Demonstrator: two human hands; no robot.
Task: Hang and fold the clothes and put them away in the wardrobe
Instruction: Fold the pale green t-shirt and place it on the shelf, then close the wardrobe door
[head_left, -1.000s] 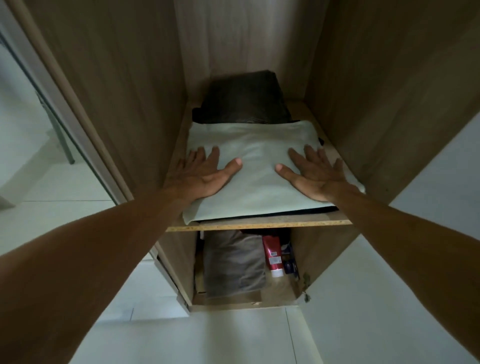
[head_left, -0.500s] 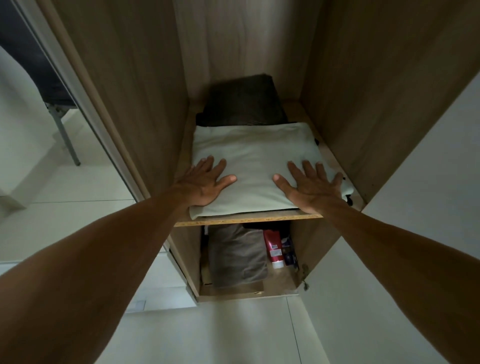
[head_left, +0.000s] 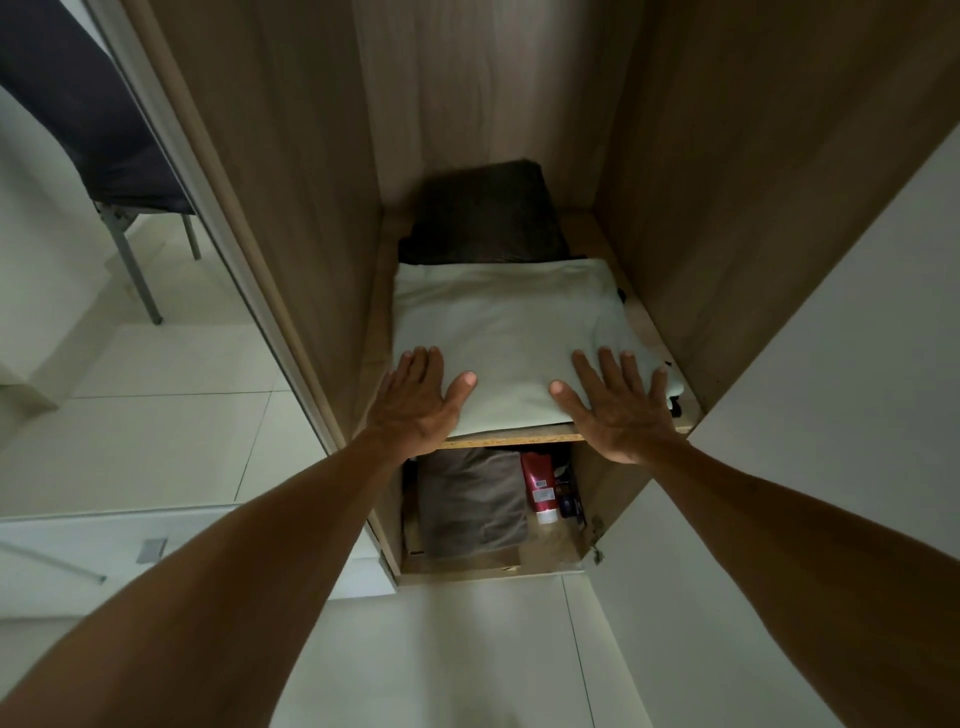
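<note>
- Two compartments show in the open wardrobe (head_left: 291, 182), split by a shelf (head_left: 511, 439) whose raw front edge faces the camera.
- Upper compartment: a folded pale cloth (head_left: 509, 322) lies flat on the shelf and fills most of its width, with its near edge just inside the shelf's front edge.
- Behind it, against the back wall, sits a folded dark cloth (head_left: 488, 213); the pale cloth's far edge touches or slightly overlaps it.
- Bits of dark fabric (head_left: 674, 405) peek out from under the pale cloth along its right side.
- Left hand (head_left: 415, 402): palm down on the near left corner of the pale cloth, fingers straight and a little spread, thumb pointing inward, gripping nothing.
- Right hand (head_left: 621, 410): palm down on the near right corner, fingers straight and fanned apart, gripping nothing; its heel hangs over the shelf's front edge.
- Both forearms reach in from the bottom corners of the view.
- Lower compartment: a folded grey cloth (head_left: 470, 501) takes the left and middle, and a red tube (head_left: 540, 486) stands cap down just beside it on the right.
- Small blue items (head_left: 569, 501) sit right of the tube; what they are cannot be told.
- A white door (head_left: 831, 415) stands open on the right.
- Outside, to the left, a chair (head_left: 78, 104) with a dark seat and metal legs stands on the pale tiled floor (head_left: 156, 415).
</note>
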